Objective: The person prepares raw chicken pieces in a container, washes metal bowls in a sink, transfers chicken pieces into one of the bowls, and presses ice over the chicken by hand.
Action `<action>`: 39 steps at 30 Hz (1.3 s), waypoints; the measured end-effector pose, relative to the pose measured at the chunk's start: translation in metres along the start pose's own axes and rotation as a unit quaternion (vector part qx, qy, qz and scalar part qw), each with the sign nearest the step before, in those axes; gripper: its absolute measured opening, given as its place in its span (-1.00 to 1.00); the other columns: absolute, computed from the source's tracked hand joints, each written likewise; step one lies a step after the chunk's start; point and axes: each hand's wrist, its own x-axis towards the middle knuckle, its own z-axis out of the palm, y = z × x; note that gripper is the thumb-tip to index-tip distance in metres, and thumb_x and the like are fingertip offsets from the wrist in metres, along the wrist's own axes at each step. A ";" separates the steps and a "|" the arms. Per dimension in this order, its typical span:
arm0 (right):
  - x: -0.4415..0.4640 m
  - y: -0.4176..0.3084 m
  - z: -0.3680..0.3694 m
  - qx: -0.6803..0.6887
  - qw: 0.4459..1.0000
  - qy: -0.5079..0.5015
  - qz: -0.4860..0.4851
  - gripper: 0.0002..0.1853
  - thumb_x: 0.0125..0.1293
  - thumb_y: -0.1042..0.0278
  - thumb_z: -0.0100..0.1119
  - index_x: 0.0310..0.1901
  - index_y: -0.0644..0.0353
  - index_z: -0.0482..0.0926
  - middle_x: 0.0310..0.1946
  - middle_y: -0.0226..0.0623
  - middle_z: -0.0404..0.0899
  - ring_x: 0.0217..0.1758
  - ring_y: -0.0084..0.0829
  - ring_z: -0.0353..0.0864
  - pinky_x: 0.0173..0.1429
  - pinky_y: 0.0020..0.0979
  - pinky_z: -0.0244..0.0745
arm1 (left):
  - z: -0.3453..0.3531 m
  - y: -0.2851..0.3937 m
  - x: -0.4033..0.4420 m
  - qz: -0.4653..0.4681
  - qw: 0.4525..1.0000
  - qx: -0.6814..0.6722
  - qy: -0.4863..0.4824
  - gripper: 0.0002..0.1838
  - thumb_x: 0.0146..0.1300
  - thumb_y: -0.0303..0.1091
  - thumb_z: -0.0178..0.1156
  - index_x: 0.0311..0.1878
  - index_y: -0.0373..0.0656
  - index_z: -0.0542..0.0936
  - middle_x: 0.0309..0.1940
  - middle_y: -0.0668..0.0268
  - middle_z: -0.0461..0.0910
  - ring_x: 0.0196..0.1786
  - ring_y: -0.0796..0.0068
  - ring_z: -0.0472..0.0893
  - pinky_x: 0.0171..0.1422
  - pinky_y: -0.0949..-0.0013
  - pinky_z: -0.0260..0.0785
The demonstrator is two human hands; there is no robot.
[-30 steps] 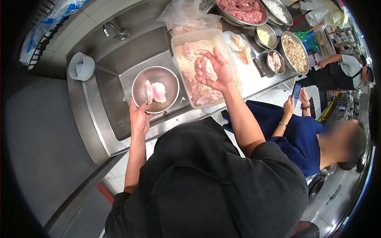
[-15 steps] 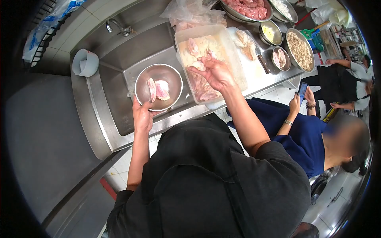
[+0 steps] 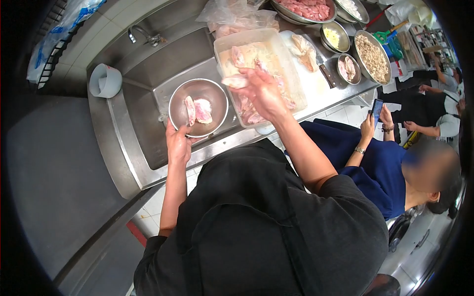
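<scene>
My left hand (image 3: 178, 144) grips the near rim of a steel bowl (image 3: 213, 92), held over the sink. Inside the bowl lie two pieces of raw chicken (image 3: 203, 112), which look like wings. My right hand (image 3: 269, 96) is over a clear plastic tub (image 3: 299, 93) and pinches another raw chicken piece (image 3: 235, 81), which points left toward the bowl. More raw chicken pieces (image 3: 238, 56) lie in the tub, some in pale liquid and some hidden under my right hand.
The steel sink (image 3: 140, 103) has a tap (image 3: 143, 34) behind it. Right of the tub are a knife (image 3: 327, 76), chicken on a white board (image 3: 305, 53), and several bowls, one with chopped food (image 3: 371, 56). A person in blue (image 3: 368, 172) stands close at right, holding a phone (image 3: 377, 109).
My right hand has lifted a chicken piece slightly and turned it outward, so it now shows clearly at the fingertips. The bowl has barely moved.
</scene>
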 end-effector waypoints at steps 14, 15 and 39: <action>0.102 -0.005 -0.092 -0.796 0.581 0.150 -0.076 -0.54 0.23 0.47 0.22 0.19 0.32 0.52 0.14 0.19 0.55 0.19 0.21 0.56 0.29 -0.05 0.52 | -0.009 -0.007 0.000 -0.008 0.999 0.028 0.013 -0.25 0.14 -0.68 -0.07 0.48 -0.15 0.16 0.34 -0.08 0.38 0.24 -0.20 0.58 0.06 -0.34 0.66; 0.110 -0.004 -0.100 -0.798 0.580 0.148 -0.077 -0.54 0.23 0.47 0.22 0.19 0.32 0.52 0.14 0.19 0.55 0.19 0.21 0.56 0.29 -0.05 0.52 | -0.011 -0.007 0.000 -0.017 0.999 0.029 0.010 -0.25 0.14 -0.68 -0.07 0.48 -0.15 0.16 0.34 -0.08 0.38 0.24 -0.19 0.58 0.06 -0.33 0.66; 0.099 0.001 -0.119 -0.560 0.821 0.104 -0.032 -0.70 0.26 0.29 0.20 -0.13 0.35 0.71 -0.30 0.08 0.73 -0.21 0.04 0.73 -0.07 -0.12 0.58 | -0.001 -0.007 0.002 -0.001 0.999 0.010 0.038 -0.26 0.15 -0.69 -0.06 0.47 -0.12 0.19 0.27 -0.03 0.43 0.12 -0.07 0.65 -0.07 -0.17 0.74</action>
